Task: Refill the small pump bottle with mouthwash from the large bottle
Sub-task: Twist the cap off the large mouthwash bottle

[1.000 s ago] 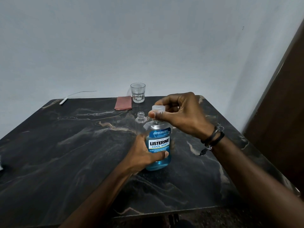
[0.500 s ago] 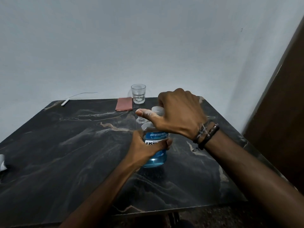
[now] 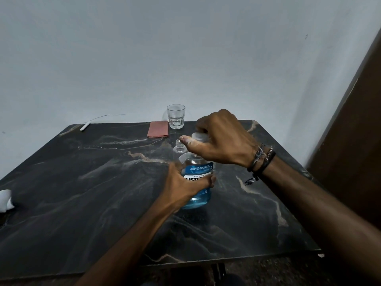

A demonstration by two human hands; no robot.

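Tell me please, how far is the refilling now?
Early stage. Done: the small pump bottle stands behind the large bottle with its neck open, no pump on it. In hand: the left hand steadies the large bottle on the table while the right hand grips its cap; whether it is loose yet cannot be told. Left: remove the cap, pour, refit the pump, which is not clearly visible.

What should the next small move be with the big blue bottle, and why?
Probably keep twisting the cap until it comes off. The right hand grips the cap, and the left hand holds the large bottle upright on the table. Nothing can be poured while the cap is on; the small clear bottle just behind appears open.
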